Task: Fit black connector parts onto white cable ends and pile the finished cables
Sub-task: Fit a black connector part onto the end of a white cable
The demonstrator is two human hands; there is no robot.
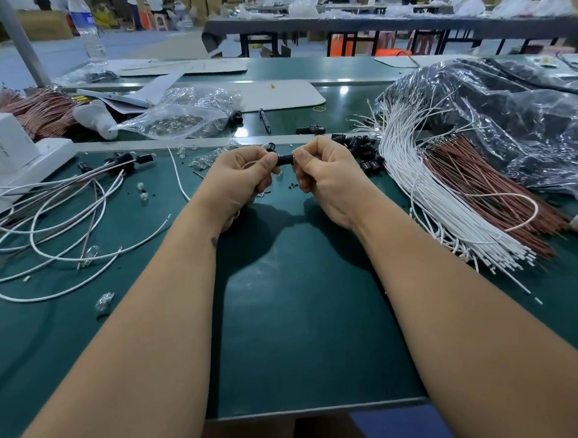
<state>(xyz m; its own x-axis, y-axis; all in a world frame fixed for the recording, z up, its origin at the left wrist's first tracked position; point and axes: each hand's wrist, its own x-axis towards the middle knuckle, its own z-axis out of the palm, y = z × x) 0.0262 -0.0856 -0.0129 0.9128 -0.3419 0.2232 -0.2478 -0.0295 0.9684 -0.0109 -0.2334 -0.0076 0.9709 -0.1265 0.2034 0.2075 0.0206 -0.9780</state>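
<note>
While both hands meet above the green bench mat point(305, 320), the fitting step appears to be in hand.

Item 1. Left hand point(240, 177): fingers curled, thumb and forefinger pinching one end of the black connector part point(285, 159); whether a cable end sits inside the fist cannot be told.
Item 2. Right hand point(325, 175): fingers curled, pinching the connector's other end. Connector: short, dark, barrel-shaped, matte, held between the two thumbs.
Item 3. Next move, as a judgement: seat the part fully on its cable with a firm straight push, then lay the piece on the pile.
Item 4. Left of the fingers: finished cables point(59, 228), loose loops of smooth white and brown wire.
Item 5. Right of the fingers: white cable bundle point(426, 202), straight, thin, fanned; beside it brown wires point(483, 184).
Item 6. Just beyond the right fingertips: loose black connectors point(366, 151), small, heaped.
Item 7. Farther off: clear crinkled bag point(184, 116) of glassy pieces.
</note>
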